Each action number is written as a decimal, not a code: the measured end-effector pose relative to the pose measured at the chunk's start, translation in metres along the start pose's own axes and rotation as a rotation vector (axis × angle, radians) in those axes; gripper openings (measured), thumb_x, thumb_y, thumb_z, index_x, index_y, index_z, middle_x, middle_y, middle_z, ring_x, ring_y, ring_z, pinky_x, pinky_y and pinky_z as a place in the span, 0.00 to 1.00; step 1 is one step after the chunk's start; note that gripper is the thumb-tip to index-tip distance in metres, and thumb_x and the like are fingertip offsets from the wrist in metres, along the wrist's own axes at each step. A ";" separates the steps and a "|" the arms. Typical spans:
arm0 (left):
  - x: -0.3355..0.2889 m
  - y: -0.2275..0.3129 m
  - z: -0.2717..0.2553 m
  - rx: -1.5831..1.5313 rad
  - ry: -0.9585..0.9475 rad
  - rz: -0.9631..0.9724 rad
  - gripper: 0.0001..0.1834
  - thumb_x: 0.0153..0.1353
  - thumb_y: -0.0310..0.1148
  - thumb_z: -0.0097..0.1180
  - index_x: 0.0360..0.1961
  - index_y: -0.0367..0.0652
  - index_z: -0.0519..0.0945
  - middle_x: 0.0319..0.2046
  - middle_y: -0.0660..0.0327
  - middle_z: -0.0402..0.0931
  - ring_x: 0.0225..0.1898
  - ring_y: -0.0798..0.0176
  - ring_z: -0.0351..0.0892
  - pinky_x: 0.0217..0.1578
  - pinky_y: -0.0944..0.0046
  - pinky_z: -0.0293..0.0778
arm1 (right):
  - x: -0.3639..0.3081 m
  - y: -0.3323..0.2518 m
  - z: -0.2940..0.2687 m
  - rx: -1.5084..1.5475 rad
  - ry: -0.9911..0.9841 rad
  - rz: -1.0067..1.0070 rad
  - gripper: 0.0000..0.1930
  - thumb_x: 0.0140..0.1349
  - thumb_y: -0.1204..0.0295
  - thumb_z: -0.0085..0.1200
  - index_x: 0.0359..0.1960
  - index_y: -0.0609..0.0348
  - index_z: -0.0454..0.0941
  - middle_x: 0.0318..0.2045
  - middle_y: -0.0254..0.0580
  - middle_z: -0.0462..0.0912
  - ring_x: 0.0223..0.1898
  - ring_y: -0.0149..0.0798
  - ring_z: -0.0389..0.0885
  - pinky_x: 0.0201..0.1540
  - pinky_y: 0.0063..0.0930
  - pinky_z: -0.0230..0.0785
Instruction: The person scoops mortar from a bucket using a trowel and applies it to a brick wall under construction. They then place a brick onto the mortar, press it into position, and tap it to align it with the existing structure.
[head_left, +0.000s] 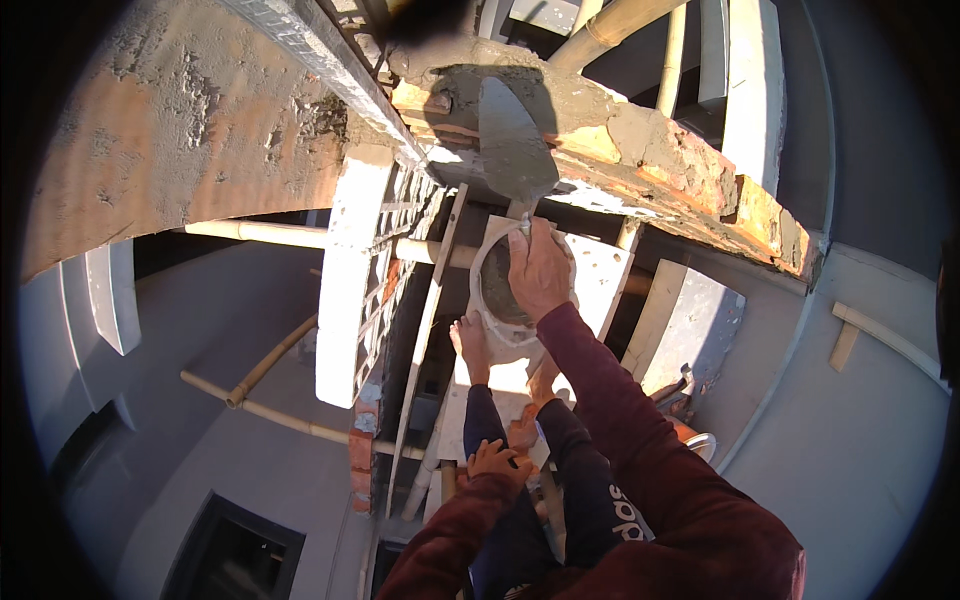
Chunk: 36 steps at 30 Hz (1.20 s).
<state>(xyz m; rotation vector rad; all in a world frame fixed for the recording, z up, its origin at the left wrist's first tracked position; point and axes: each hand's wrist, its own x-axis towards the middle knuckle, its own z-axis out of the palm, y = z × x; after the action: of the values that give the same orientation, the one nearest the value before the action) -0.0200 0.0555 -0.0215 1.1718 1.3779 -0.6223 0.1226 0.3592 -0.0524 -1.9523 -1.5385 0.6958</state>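
Note:
My right hand [538,268] is closed around the handle of a trowel [512,145]. The pointed, mortar-smeared blade reaches away from me, over the near edge of a brick wall [690,165]. Below that hand stands a round pale tub [474,282] with grey wet mortar [499,285] in it; hand and forearm hide part of it. My left hand [497,462] rests on my left leg near the knee, its fingers lying outstretched and holding nothing visible.
My bare feet stand on a pale board [510,375] beside the tub, with bamboo poles [290,430] below. Left are a metal straightedge [325,65], a plastered surface [180,120] and a white lattice block [352,280]. Gaps drop beside the board. A pale block [690,325] lies right.

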 end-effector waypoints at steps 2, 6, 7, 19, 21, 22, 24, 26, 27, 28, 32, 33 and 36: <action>-0.001 0.003 -0.002 -0.009 0.010 0.010 0.27 0.54 0.58 0.56 0.51 0.57 0.84 0.67 0.60 0.65 0.73 0.53 0.52 0.71 0.46 0.44 | -0.017 0.032 -0.034 0.000 0.002 0.015 0.15 0.70 0.61 0.47 0.47 0.62 0.70 0.29 0.57 0.79 0.33 0.61 0.79 0.36 0.49 0.71; 0.010 0.002 -0.001 -0.027 0.017 0.011 0.27 0.52 0.57 0.59 0.51 0.55 0.84 0.67 0.60 0.65 0.73 0.53 0.52 0.71 0.45 0.44 | -0.055 0.082 -0.114 -0.319 -0.271 -0.033 0.15 0.69 0.60 0.50 0.42 0.61 0.69 0.28 0.53 0.78 0.30 0.57 0.81 0.29 0.45 0.71; 0.005 0.004 -0.004 -0.038 0.014 -0.004 0.28 0.52 0.56 0.60 0.50 0.55 0.84 0.67 0.59 0.65 0.73 0.52 0.52 0.71 0.45 0.44 | -0.062 0.100 -0.121 -0.440 -0.427 -0.018 0.15 0.69 0.60 0.50 0.42 0.62 0.69 0.31 0.53 0.79 0.32 0.58 0.82 0.30 0.47 0.73; 0.008 -0.005 0.017 0.036 -0.003 -0.006 0.30 0.53 0.59 0.58 0.51 0.51 0.83 0.67 0.59 0.65 0.73 0.53 0.52 0.71 0.44 0.45 | -0.039 0.193 0.005 -0.874 -0.762 0.046 0.13 0.61 0.72 0.52 0.44 0.67 0.77 0.39 0.53 0.84 0.40 0.51 0.86 0.43 0.40 0.80; 0.008 -0.004 0.019 0.036 -0.015 -0.011 0.29 0.54 0.58 0.58 0.51 0.52 0.83 0.67 0.60 0.65 0.73 0.53 0.52 0.71 0.44 0.45 | -0.040 0.193 0.021 -0.745 -0.863 0.168 0.14 0.60 0.72 0.53 0.45 0.66 0.78 0.40 0.56 0.84 0.43 0.53 0.86 0.45 0.41 0.80; 0.008 -0.005 0.019 0.036 -0.023 -0.016 0.29 0.54 0.58 0.58 0.51 0.52 0.83 0.67 0.60 0.65 0.73 0.53 0.52 0.71 0.44 0.45 | -0.045 0.196 0.025 -0.683 -0.884 0.195 0.13 0.59 0.72 0.53 0.44 0.66 0.79 0.40 0.57 0.84 0.44 0.54 0.85 0.46 0.41 0.79; 0.010 -0.007 0.019 0.036 -0.027 -0.021 0.28 0.53 0.58 0.59 0.50 0.53 0.83 0.67 0.60 0.65 0.73 0.53 0.51 0.71 0.44 0.45 | -0.062 0.199 0.033 -0.558 -0.928 0.246 0.13 0.59 0.70 0.53 0.42 0.66 0.79 0.39 0.59 0.84 0.45 0.56 0.83 0.49 0.43 0.77; 0.008 -0.005 0.018 0.040 -0.031 -0.013 0.27 0.53 0.57 0.59 0.50 0.53 0.84 0.67 0.60 0.65 0.73 0.53 0.51 0.71 0.44 0.45 | -0.079 0.224 0.035 -0.351 -0.815 0.256 0.13 0.59 0.68 0.55 0.39 0.67 0.78 0.36 0.58 0.84 0.42 0.55 0.83 0.46 0.44 0.75; 0.008 -0.006 0.020 0.030 -0.028 -0.011 0.27 0.53 0.56 0.60 0.50 0.54 0.84 0.67 0.60 0.65 0.73 0.53 0.51 0.71 0.44 0.45 | -0.087 0.237 0.036 -0.250 -0.756 0.261 0.13 0.59 0.67 0.56 0.38 0.67 0.77 0.34 0.58 0.84 0.41 0.54 0.83 0.45 0.45 0.74; 0.009 -0.007 0.021 0.020 -0.020 -0.010 0.27 0.53 0.56 0.60 0.50 0.54 0.84 0.67 0.60 0.65 0.73 0.53 0.51 0.71 0.44 0.45 | -0.090 0.239 0.039 -0.179 -0.730 0.281 0.13 0.59 0.67 0.57 0.36 0.68 0.77 0.32 0.56 0.83 0.38 0.52 0.82 0.44 0.43 0.73; 0.008 -0.008 0.024 -0.006 0.013 -0.001 0.25 0.52 0.53 0.61 0.49 0.55 0.84 0.66 0.60 0.66 0.73 0.53 0.51 0.71 0.45 0.45 | -0.097 0.248 0.036 -0.064 -0.685 0.294 0.15 0.58 0.64 0.58 0.38 0.66 0.78 0.32 0.56 0.82 0.37 0.54 0.81 0.43 0.42 0.72; 0.007 -0.009 0.023 0.001 0.015 0.003 0.25 0.52 0.53 0.62 0.49 0.54 0.84 0.66 0.59 0.66 0.73 0.51 0.52 0.71 0.47 0.46 | -0.099 0.251 0.029 -0.079 -0.687 0.283 0.16 0.57 0.63 0.58 0.39 0.65 0.79 0.34 0.57 0.83 0.39 0.56 0.82 0.45 0.44 0.72; 0.008 -0.005 0.019 0.010 0.033 0.013 0.24 0.53 0.52 0.62 0.48 0.52 0.85 0.65 0.57 0.67 0.72 0.49 0.54 0.71 0.51 0.49 | -0.112 0.249 -0.001 0.039 -0.693 0.383 0.18 0.58 0.62 0.59 0.44 0.64 0.79 0.31 0.53 0.82 0.35 0.48 0.82 0.42 0.39 0.73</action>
<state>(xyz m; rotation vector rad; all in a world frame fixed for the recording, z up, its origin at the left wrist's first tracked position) -0.0154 0.0386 -0.0339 1.2024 1.3954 -0.6039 0.2720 0.2023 -0.2190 -2.1139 -1.4861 1.6881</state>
